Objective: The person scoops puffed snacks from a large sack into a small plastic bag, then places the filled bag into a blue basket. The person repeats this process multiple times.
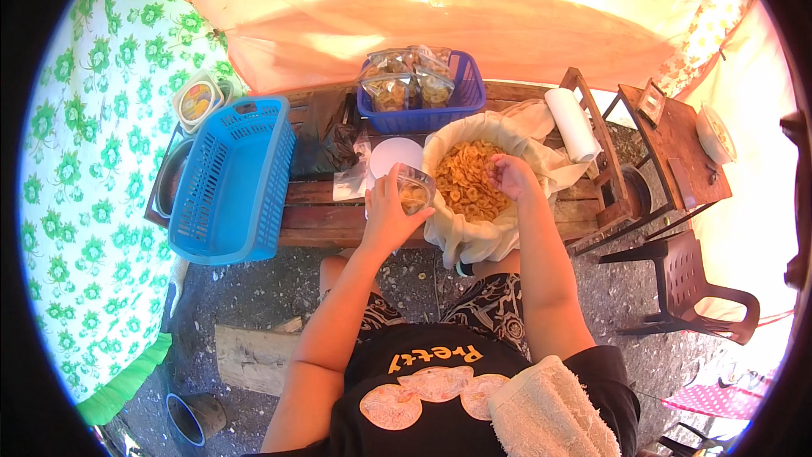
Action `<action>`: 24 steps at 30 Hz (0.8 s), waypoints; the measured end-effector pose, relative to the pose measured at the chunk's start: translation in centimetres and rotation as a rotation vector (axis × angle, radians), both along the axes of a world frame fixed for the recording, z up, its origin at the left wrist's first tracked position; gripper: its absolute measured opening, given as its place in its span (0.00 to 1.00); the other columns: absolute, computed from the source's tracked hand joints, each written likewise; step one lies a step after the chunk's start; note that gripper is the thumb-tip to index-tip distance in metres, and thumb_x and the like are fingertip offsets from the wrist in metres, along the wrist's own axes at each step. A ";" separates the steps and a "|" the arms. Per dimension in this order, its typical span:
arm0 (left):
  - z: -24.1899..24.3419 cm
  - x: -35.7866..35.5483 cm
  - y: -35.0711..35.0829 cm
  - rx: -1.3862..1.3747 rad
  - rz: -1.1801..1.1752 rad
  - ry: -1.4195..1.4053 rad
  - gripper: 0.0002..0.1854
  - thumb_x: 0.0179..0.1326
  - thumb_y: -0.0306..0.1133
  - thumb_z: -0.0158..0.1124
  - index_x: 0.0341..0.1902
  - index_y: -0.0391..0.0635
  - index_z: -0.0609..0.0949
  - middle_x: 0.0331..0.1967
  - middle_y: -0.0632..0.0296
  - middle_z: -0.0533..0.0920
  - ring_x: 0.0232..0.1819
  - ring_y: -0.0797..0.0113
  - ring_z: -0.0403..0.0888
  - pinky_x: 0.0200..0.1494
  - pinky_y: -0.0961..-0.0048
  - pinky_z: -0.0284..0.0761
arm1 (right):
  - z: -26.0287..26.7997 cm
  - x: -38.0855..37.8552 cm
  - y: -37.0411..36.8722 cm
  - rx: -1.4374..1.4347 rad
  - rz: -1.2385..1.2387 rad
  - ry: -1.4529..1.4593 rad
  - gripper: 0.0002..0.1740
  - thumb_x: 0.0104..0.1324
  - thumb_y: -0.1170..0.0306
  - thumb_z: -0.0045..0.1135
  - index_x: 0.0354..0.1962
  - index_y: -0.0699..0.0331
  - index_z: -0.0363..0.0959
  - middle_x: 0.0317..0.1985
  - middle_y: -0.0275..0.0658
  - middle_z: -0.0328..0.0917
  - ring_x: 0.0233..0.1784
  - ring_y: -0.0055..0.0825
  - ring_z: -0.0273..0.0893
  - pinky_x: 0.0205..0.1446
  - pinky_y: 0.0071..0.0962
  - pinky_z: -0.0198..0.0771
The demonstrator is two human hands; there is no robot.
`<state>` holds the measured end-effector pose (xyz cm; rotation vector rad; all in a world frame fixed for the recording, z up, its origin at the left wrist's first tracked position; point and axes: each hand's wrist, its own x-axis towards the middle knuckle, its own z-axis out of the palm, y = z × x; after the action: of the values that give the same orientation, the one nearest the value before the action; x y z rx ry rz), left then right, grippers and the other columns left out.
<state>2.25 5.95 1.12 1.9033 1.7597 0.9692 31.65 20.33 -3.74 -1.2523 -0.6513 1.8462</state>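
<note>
My left hand point(392, 212) holds a clear plastic bag point(415, 187) by its side, partly filled with round chips. To its right, a cloth-lined container point(460, 238) is heaped with orange-yellow chips point(469, 181), which look like banana chips. Over the right part of the heap is my right hand point(510, 176), its fingers curled together; whether chips are between them I cannot tell. Behind the bag lies a round white lid or plate point(396, 153), with clear plastic bags point(351, 185) beside it. A blue basket point(422, 119) at the back holds several filled clear bags point(388, 92).
An empty light-blue plastic basket point(235, 184) stands at the left of the slatted wooden bench point(323, 216). A white roll point(572, 125) leans at the bench's right end. Further right are a small wooden table point(679, 146) with a bowl point(715, 134) and a brown plastic chair point(685, 279).
</note>
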 end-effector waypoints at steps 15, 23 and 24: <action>-0.1 -0.1 -0.1 -0.016 -0.003 -0.003 0.54 0.47 0.50 0.76 0.73 0.47 0.54 0.60 0.48 0.67 0.64 0.47 0.65 0.67 0.35 0.50 | -0.6 -2.6 2.9 0.452 0.191 -1.233 0.12 0.60 0.63 0.62 0.38 0.61 0.81 0.33 0.41 0.81 0.33 0.29 0.79 0.40 0.31 0.73; -0.5 0.1 -0.3 -0.028 -0.034 0.056 0.54 0.47 0.51 0.75 0.73 0.47 0.54 0.59 0.49 0.66 0.65 0.46 0.63 0.67 0.34 0.49 | -0.9 -4.3 3.2 0.518 0.124 -1.222 0.15 0.56 0.66 0.68 0.40 0.62 0.79 0.31 0.38 0.81 0.32 0.30 0.79 0.39 0.29 0.73; -0.7 0.4 -0.2 -0.029 -0.044 0.061 0.54 0.47 0.51 0.76 0.73 0.47 0.54 0.59 0.49 0.66 0.64 0.46 0.63 0.67 0.34 0.49 | 0.2 -4.1 2.8 0.516 0.119 -1.100 0.15 0.57 0.66 0.68 0.40 0.63 0.78 0.31 0.37 0.80 0.33 0.27 0.78 0.39 0.27 0.73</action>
<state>2.65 5.76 0.42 1.9640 1.7476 0.8739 27.51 23.09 -3.53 -1.8063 -1.6698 0.8123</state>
